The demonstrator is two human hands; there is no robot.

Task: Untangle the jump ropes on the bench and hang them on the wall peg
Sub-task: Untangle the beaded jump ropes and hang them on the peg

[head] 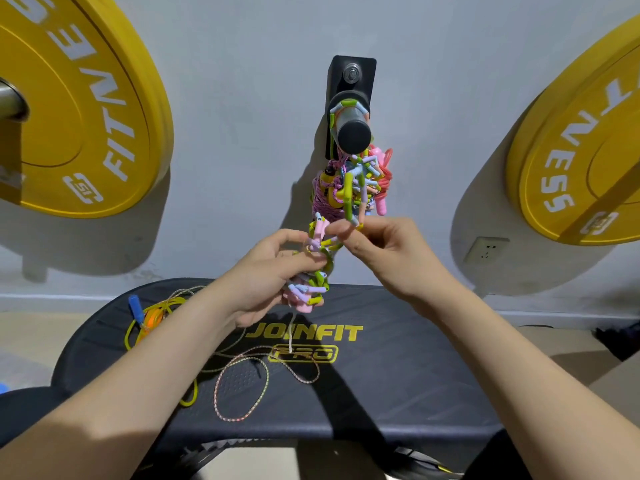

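Observation:
A black wall peg (351,131) sticks out of the grey wall, with a beaded jump rope (356,183) of green, blue and pink segments looped over it. Pink and red ropes hang bunched behind it. My left hand (277,271) grips the lower bundle of that beaded rope, above the bench. My right hand (377,244) pinches a beaded strand just above the left hand. On the black bench (398,375) lie a yellow rope (130,332) with a blue handle and a thin speckled cord (242,386).
Two yellow weight plates hang on the wall, one at the left (76,109) and one at the right (581,150). A wall socket (486,251) sits low on the right. Pale floor shows on both sides of the bench.

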